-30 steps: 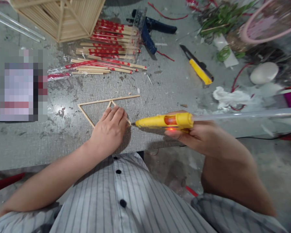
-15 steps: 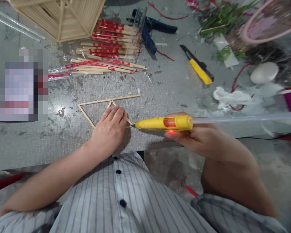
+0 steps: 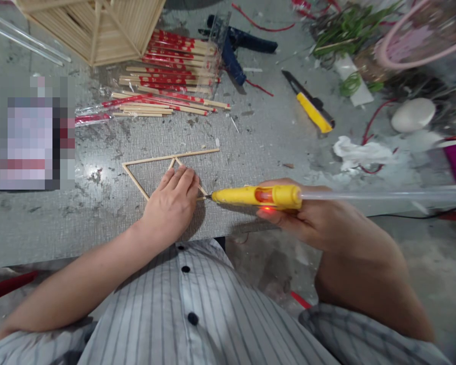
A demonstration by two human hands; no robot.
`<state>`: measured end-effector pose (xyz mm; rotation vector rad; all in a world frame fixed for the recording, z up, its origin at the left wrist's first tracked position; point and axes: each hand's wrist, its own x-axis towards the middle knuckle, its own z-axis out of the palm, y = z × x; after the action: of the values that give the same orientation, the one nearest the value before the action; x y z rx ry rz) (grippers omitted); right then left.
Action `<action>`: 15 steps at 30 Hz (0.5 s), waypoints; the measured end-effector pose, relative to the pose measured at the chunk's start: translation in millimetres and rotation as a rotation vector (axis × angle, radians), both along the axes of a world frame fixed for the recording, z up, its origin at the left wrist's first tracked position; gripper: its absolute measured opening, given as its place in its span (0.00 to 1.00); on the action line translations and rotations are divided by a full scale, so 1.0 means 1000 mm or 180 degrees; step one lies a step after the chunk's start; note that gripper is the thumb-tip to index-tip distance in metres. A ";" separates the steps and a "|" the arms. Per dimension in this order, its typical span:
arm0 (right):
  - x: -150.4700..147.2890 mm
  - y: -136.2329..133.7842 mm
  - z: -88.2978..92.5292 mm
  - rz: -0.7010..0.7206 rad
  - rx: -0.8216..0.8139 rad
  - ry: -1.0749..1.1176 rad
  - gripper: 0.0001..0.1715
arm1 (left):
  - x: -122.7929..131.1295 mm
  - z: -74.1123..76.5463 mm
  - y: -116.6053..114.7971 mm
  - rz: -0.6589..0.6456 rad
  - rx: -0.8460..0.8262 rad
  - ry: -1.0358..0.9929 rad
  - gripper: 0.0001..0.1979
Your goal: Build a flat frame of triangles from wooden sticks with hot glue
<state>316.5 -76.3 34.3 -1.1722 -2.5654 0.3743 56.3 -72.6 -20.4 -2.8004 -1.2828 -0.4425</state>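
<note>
A frame of thin wooden sticks (image 3: 157,159) lies flat on the grey table (image 3: 251,137) near its front edge. My left hand (image 3: 173,203) rests on the frame's right part, fingers curled and pressed down on the sticks. My right hand (image 3: 311,215) is wrapped round a yellow glue gun (image 3: 258,195) with a clear glue stick (image 3: 383,194) running out of its back. The gun's nozzle touches the stick joint just right of my left fingers. A red light glows under the gun.
Chopsticks in red wrappers (image 3: 171,76) lie at the back, beside a wooden stick structure (image 3: 95,28). A blue glue gun (image 3: 235,48), a yellow utility knife (image 3: 311,109), crumpled tissue (image 3: 359,152), a white egg-shaped thing (image 3: 413,114) and green stems (image 3: 349,25) fill the right.
The glue gun has dipped slightly lower at its rear, its nozzle staying at the stick joint. My left hand has not moved.
</note>
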 end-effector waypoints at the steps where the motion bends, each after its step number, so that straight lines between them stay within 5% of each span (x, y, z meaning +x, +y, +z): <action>1: -0.001 0.001 0.000 0.0053 0.0109 0.0002 0.17 | 0.000 0.000 0.000 0.0005 -0.0049 -0.0005 0.20; 15: -0.003 0.002 0.001 0.0249 0.0506 -0.0194 0.16 | 0.001 0.003 0.000 0.0004 -0.0121 -0.0061 0.18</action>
<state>313.2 -74.0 35.5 -1.0450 -2.6434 0.1501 57.1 -72.5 -17.0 -2.8330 -1.3103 -0.4506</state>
